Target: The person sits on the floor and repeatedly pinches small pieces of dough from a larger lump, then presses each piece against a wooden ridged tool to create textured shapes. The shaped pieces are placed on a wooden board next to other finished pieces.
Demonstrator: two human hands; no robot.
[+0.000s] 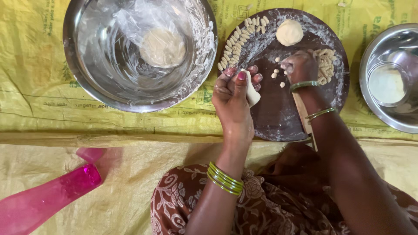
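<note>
From the head view, the left hand (234, 93) closes its fingers around a pale lump of dough (252, 92) over the round dark wooden board (272, 115). The right hand (299, 65), fingers bunched, presses a small dough bit on that floured board, near the small pale dough pellets (275, 73).

Small steel bowl (392, 78) at right cut off by the frame edge. Pink translucent plastic object (48, 196) runs out bottom-left, blurred, kind unclear. Right hand (300, 66) curled down on the round dark wooden board (278, 117); fingertips hidden, whatever they press unseen. White dough piece (252, 92) partly covered by left hand (233, 93). Dough lump under clear plastic film (162, 47) in the large steel bowl (87, 74), hazy.
</note>
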